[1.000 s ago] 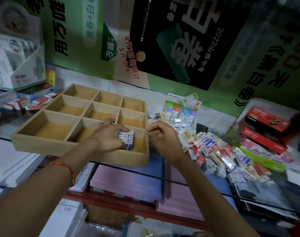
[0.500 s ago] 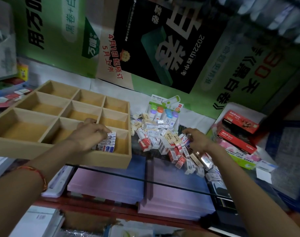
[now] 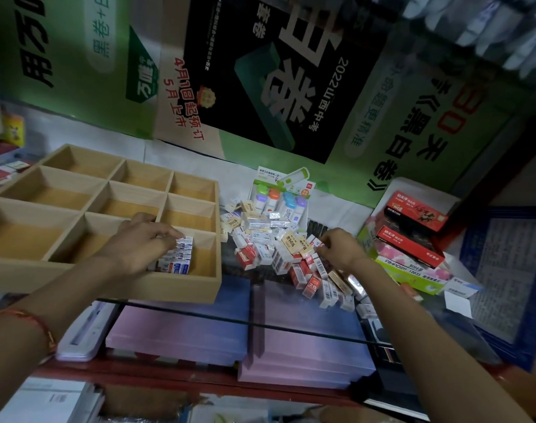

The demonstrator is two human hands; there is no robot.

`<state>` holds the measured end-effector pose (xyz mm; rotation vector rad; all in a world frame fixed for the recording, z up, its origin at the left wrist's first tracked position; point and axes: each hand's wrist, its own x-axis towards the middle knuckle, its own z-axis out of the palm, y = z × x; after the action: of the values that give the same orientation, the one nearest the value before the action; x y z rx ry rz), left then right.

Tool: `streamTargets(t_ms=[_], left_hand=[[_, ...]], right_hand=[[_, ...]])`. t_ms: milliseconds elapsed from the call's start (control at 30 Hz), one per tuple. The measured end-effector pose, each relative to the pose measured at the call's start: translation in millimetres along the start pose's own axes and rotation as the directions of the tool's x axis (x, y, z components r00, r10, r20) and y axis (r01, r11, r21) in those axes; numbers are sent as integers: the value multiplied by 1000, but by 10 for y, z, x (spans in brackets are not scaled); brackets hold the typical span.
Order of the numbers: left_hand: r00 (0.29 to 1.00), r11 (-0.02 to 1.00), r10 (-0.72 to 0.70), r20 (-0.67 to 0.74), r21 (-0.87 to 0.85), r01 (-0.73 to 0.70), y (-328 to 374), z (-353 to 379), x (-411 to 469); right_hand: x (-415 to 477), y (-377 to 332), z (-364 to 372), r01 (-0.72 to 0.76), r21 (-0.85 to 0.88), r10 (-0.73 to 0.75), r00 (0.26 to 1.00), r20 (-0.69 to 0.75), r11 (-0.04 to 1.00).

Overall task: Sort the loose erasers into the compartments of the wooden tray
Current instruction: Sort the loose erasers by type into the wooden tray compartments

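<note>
In the head view, the wooden tray (image 3: 108, 280) is lying at the middle left of the frame on the glass counter (image 3: 291, 326). It has nine compartments. The left hand (image 3: 138, 244) is reaching into the compartment at the lower right corner of the tray. Its fingers (image 3: 166, 236) are bending over the row of erasers (image 3: 181, 259) standing there and are holding the row from the left side; the thumb is hidden.

The pile of loose erasers (image 3: 275, 242) is lying just right of the tray, at the centre of the frame. The right hand (image 3: 336, 247) is resting on the right edge of this pile, and its curled fingers are pinching a small eraser (image 3: 320, 244).

A pack of coloured correction tapes (image 3: 278, 198) is lying behind the pile. Red boxes (image 3: 413, 215) are stacking up at the right. Pink boxes (image 3: 181, 334) are showing under the glass, and a large poster (image 3: 275, 71) is filling the top of the frame.
</note>
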<state>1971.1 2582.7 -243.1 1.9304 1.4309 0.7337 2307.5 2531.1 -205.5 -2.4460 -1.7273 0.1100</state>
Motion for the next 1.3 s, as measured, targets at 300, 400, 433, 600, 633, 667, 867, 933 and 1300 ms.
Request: streamTargets(t_ms=[300,400,433,600,633,667,867,933,1300], left_hand=[[998,995,-59,-2,-76,59,-4,1,45],[991,959,-131,31,-252,134,26,-9,59],[989,947,-146,37,-285,150,27,-16,61],[980,922,-181,86,-331,200,-132,-8,81],[983,930,-153,98,-323,176,-130,-8,61],[986,935,-126,114,-318,156,-148,-13,60],[947,963,23,320,-262,65,-165,-117,-54],[916,975,35,399,-217,57,-124,-142,-27],[926,994,-58,373,111,18,-45,-116,63]], right_hand=[[-281,-488,-95,215,582,8,935,-355,784],[-542,-1072,-30,340,672,-306,936,-174,658],[-603,-1234,17,364,671,-382,915,-130,646],[-677,-1675,286,562,351,-593,805,-22,749],[-660,-1699,335,562,328,-593,805,-8,759],[-644,-1723,369,559,313,-588,809,-3,768],[-562,-1799,442,473,391,-530,847,45,790],[-544,-1830,426,479,363,-534,843,66,800],[-518,-1716,300,457,497,-590,795,145,738]])
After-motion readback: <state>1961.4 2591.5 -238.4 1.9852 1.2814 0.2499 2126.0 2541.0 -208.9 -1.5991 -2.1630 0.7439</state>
